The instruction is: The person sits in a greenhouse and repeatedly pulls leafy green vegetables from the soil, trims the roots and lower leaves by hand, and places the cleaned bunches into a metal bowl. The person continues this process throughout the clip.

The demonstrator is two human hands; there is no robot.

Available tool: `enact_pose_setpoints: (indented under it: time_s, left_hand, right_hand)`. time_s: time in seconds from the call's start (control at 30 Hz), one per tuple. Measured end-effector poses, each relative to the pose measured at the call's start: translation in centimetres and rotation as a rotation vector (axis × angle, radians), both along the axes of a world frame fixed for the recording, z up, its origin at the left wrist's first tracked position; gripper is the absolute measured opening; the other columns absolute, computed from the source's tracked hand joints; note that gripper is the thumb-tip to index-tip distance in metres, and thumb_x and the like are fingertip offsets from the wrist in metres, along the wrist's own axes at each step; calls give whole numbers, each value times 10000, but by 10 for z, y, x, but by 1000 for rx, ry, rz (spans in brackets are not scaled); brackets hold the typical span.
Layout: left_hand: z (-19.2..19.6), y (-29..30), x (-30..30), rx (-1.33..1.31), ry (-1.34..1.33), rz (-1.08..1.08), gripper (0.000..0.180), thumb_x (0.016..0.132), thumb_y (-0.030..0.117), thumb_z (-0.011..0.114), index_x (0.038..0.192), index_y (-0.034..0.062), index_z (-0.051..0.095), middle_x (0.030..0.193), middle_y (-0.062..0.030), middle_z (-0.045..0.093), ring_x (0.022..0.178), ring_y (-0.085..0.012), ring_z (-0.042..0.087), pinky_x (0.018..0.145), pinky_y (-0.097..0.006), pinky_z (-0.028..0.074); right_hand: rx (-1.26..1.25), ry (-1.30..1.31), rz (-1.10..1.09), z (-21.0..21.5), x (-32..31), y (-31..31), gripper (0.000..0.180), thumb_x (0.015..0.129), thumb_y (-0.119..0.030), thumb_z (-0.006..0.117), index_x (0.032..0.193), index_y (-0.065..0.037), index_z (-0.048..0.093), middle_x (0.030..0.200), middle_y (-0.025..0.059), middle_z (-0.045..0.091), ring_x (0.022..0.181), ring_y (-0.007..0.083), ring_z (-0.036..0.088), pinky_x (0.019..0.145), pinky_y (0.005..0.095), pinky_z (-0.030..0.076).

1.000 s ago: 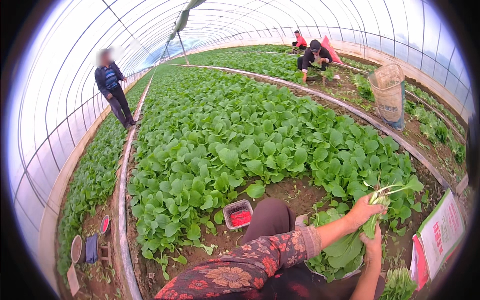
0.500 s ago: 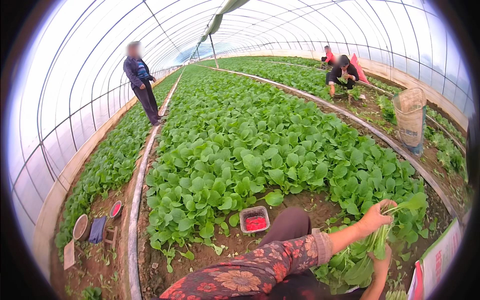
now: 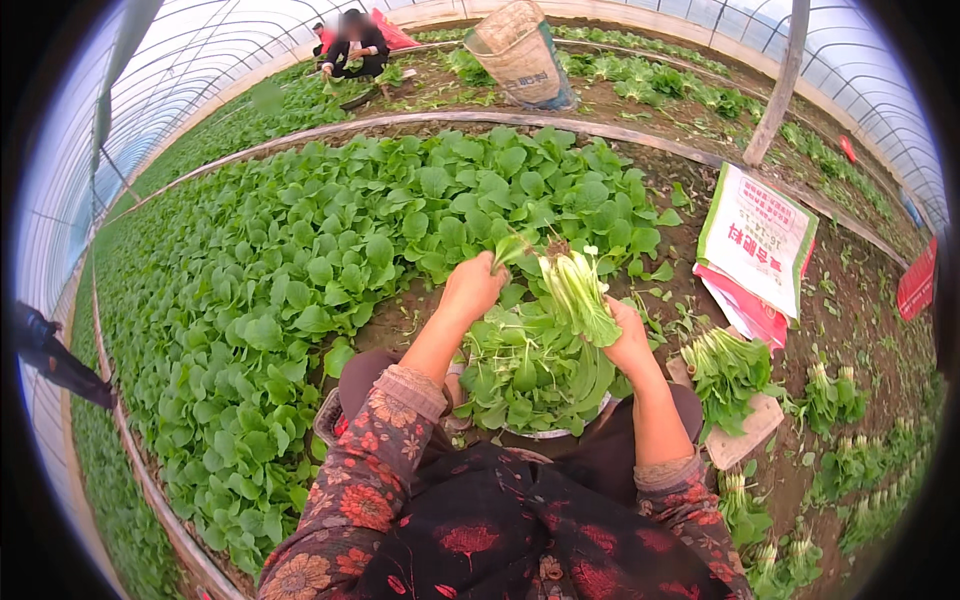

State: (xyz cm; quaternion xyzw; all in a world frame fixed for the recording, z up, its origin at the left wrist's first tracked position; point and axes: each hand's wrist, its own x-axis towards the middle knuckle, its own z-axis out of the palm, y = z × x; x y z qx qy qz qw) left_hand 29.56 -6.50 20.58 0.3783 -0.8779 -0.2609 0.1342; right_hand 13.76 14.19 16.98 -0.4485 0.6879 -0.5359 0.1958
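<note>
My right hand [image 3: 628,335] is closed around a bunch of leafy greens [image 3: 575,290], its pale stems and soil-brown roots pointing up and away from me. Just left of it, my left hand [image 3: 475,288] pinches a small loose green plant [image 3: 513,249], held apart from the bunch. Below both hands, between my knees, a heap of picked greens [image 3: 520,375] fills a basin whose pale rim [image 3: 540,434] shows at the near side. To my right, a bundle of greens [image 3: 728,380] lies on a wooden board [image 3: 748,432].
Growing greens [image 3: 270,300] cover the left and front. A white-and-red sack [image 3: 757,235] lies right of them. Tied bundles [image 3: 835,400] stand on soil at far right. Beyond are an upright woven sack [image 3: 520,65], a post [image 3: 780,90], crouching co-workers [image 3: 358,55]; someone stands at left [image 3: 60,355].
The view has swung right, bringing the basin, board and bundles into sight. Both hands were on the greens together; now the right holds the bunch while the left has a small plant away from it.
</note>
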Motion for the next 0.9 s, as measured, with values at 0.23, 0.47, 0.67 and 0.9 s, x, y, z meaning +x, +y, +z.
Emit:
enact_pose_setpoints:
  time_s: [0.23,0.47,0.67,0.9]
  left_hand:
    - [12,28,1,-76,518,16,519,839,220,674,1308,89,495,1252,-145,523,1079,-301,566,881,-375,478]
    - [57,73,-27,-662,75,-278,447,762,461,694,1083,152,655,1254,-94,526,1286,-301,381,1041,-523,293]
    - [40,72,-34,-589,309,-349,147,788,244,685,900,152,665,989,-2,633,1093,-210,543,997,-507,327]
    - [69,35,-23,-128,739,-21,126,855,156,646,911,46,619,815,-81,659,746,-259,624,673,-328,482]
  right_hand:
    - [30,280,-178,0,6,7,318,710,-103,686,1009,-79,580,840,164,641,805,374,615,692,383,480]
    - [79,497,-197,-5,14,-2,313,678,-61,710,953,-68,559,843,145,621,768,352,605,676,368,471]
    - [124,411,-129,-3,15,-5,325,707,-26,627,1022,-61,554,920,171,628,870,406,594,714,445,470]
    - [112,250,-166,-6,1,2,327,752,-159,672,1059,-60,618,903,185,664,873,377,625,728,380,486]
